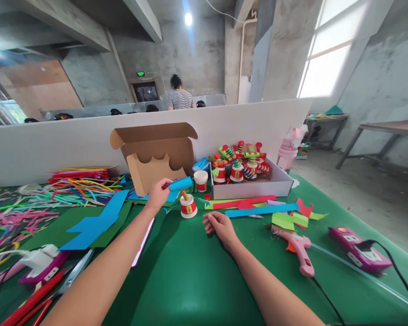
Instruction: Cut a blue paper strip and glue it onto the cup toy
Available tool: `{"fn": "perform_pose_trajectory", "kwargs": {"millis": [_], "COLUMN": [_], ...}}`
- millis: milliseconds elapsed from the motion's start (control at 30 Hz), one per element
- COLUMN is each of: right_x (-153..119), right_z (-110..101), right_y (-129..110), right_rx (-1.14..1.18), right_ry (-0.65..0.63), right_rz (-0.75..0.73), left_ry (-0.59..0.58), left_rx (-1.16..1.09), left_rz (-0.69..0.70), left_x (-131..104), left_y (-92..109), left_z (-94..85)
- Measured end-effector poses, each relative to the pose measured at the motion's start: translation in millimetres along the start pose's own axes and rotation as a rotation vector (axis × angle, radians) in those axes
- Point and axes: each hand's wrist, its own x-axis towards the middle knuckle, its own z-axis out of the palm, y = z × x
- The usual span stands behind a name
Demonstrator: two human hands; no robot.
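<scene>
Obs.: blue paper roll (181, 184) held by one end just above the cup figure (189, 207), I judge to leave its length unobstructed; glue gun (294, 244) lies rightward, presumably for reach. Left hand (158, 194): fingers closed on roll. Right hand (221, 226): loosely half-open near figure, nothing seen in it

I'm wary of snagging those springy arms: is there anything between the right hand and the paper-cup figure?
Nothing visible stands between the right hand and the paper-cup figure; only green tabletop shows there. The figure's coiled arm on that side reaches out just beyond the gap.
</scene>
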Motion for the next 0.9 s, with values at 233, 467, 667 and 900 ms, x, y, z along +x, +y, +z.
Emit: {"fn": "perform_pose_trajectory", "kwargs": {"millis": [233,467,667,900], "right_x": [0,-3,-3,-3], "right_z": [1,0,0,1], "right_y": [-1,-5,-9,-11], "right_rx": [0.004,-0.025,-0.047,-0.032], "right_ry": [0.009,0.002,0.012,0.022], "right_rz": [0.005,0.015,0.016,0.019], "left_ry": [0.065,0.027,0.014,-0.005], "left_rx": [0.021,0.057,0.124,0.164], "left_rz": [0.019,0.056,0.106,0.151], "left_x": [2,-5,-1,-3], "left_y": [-1,-1,2,8], "left_z": [-9.0,-3.8,3.4,7.1]}}
